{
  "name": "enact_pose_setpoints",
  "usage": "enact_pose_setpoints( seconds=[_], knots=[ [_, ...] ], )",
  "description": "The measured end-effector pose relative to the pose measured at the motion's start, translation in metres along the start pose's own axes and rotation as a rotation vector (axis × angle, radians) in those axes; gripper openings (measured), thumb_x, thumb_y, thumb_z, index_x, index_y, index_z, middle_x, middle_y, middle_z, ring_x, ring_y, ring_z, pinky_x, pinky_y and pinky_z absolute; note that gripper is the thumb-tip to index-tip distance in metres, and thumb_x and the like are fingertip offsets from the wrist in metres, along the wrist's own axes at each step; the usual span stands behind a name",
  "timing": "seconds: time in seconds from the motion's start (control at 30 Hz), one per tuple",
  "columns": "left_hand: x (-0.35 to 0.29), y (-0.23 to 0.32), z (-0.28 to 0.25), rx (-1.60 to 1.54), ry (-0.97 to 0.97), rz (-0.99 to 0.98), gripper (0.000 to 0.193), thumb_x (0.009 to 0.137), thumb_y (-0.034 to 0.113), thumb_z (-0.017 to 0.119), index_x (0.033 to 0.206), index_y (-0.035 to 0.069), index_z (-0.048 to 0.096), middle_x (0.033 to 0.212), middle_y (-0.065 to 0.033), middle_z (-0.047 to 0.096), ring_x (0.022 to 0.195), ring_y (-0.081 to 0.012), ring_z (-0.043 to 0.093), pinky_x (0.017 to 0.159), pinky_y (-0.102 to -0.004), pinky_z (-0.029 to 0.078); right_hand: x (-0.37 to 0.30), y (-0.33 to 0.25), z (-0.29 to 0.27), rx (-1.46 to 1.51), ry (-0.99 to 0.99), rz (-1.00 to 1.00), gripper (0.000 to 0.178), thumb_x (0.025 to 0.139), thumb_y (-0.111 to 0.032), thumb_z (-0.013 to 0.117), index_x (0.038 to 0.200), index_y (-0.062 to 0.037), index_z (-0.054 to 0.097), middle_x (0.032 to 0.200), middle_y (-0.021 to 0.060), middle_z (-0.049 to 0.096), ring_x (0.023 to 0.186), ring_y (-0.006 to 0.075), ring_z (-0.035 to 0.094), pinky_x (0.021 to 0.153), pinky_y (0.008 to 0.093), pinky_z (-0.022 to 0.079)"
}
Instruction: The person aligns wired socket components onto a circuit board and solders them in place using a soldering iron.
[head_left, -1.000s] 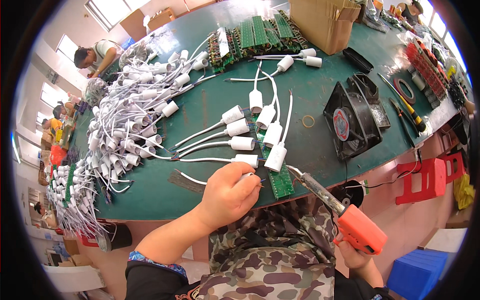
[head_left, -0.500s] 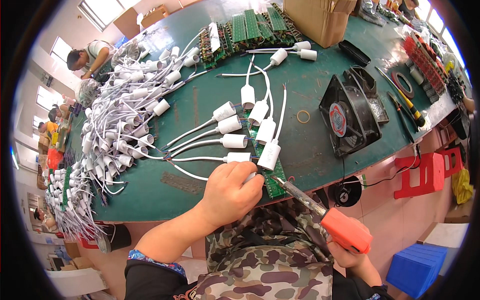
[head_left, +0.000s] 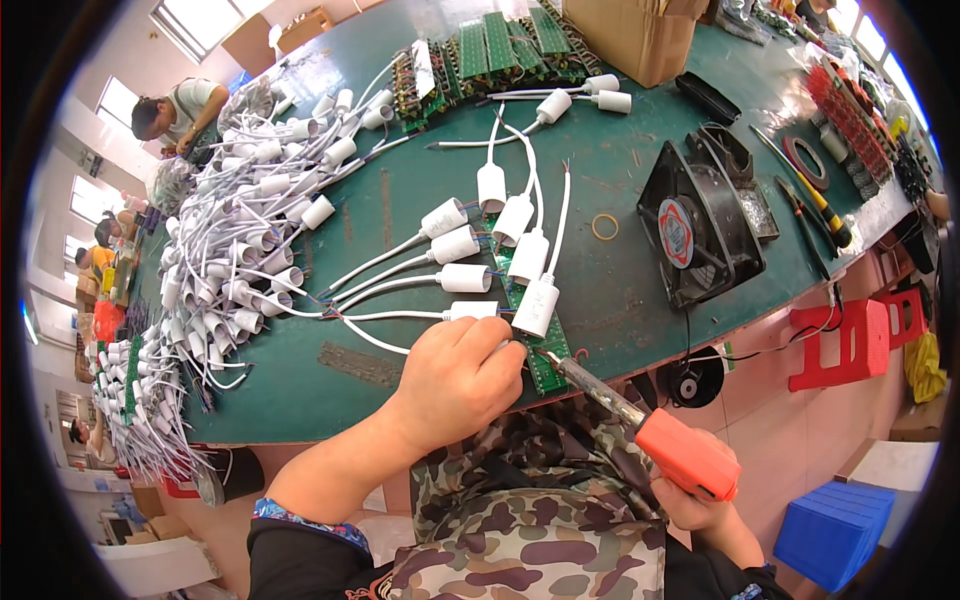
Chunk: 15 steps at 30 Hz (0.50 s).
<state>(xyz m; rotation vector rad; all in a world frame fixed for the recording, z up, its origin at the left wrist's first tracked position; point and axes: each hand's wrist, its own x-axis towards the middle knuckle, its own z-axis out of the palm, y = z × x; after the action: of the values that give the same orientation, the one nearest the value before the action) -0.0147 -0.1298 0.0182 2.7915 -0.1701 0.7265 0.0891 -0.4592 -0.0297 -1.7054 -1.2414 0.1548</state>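
Note:
My left hand (head_left: 462, 375) is closed around a white cylindrical lamp holder, mostly hidden by the fingers, at the left edge of a long green circuit board (head_left: 548, 376). In my right hand (head_left: 693, 508) is a soldering iron (head_left: 690, 456) with an orange-red handle. Its metal tip points left and down at the board, close to my left fingertips; whether it touches is too small to tell. Several wired white lamp holders (head_left: 466, 278) line the board's left side. More, such as one lamp holder (head_left: 536, 307), lie over its right side with their cables running away from me.
A large heap of white lamp holders (head_left: 265, 235) covers the table's left. Stacked circuit boards (head_left: 487, 52) and a cardboard box (head_left: 640, 40) stand at the back. Rightward are a black fan (head_left: 697, 235), pliers (head_left: 803, 225) and a screwdriver (head_left: 822, 208). A person (head_left: 190, 110) works at far left.
Almost nothing differs. The whole view has shifted slightly, and both hands keep their grips, with the iron's tip still over the near part of the board.

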Motion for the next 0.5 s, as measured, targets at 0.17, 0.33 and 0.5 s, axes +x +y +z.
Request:
enact_pose_setpoints(
  seconds=[0.17, 0.33, 0.5],
  knots=[
    [0.0008, -0.0005, 0.0001, 0.0, 0.006, 0.006, 0.022, 0.065, 0.002, 0.073, 0.084, 0.006, 0.063, 0.089, -0.0076, 0.061, 0.07, -0.0275, 0.059, 0.061, -0.0394, 0.048, 0.003, 0.0026, 0.0021, 0.048, 0.0, -0.019, 0.059, 0.073, -0.011, 0.083, 0.125, 0.0055, 0.06, 0.116, 0.0188, 0.068, 0.085, 0.0342, 0.073, 0.074, 0.042, 0.059],
    [0.001, -0.0012, -0.0005, -0.003, -0.006, 0.009, 0.022, 0.065, 0.002, 0.074, 0.084, 0.006, 0.064, 0.089, -0.0075, 0.061, 0.07, -0.0276, 0.06, 0.062, -0.0397, 0.048, 0.006, 0.0008, 0.0029, 0.061, -0.009, -0.011, 0.061, 0.073, -0.01, 0.083, 0.127, 0.0059, 0.058, 0.112, 0.0179, 0.07, 0.085, 0.034, 0.073, 0.074, 0.0416, 0.059],
    [0.0006, -0.0014, -0.0006, -0.008, -0.013, 0.006, 0.023, 0.065, 0.002, 0.074, 0.086, 0.006, 0.064, 0.09, -0.0074, 0.062, 0.071, -0.0275, 0.06, 0.062, -0.0396, 0.049, 0.0077, -0.001, 0.0031, 0.048, -0.005, -0.007, 0.062, 0.074, -0.01, 0.083, 0.127, 0.0066, 0.057, 0.108, 0.0174, 0.071, 0.085, 0.0339, 0.074, 0.074, 0.0411, 0.059]
  ],
)
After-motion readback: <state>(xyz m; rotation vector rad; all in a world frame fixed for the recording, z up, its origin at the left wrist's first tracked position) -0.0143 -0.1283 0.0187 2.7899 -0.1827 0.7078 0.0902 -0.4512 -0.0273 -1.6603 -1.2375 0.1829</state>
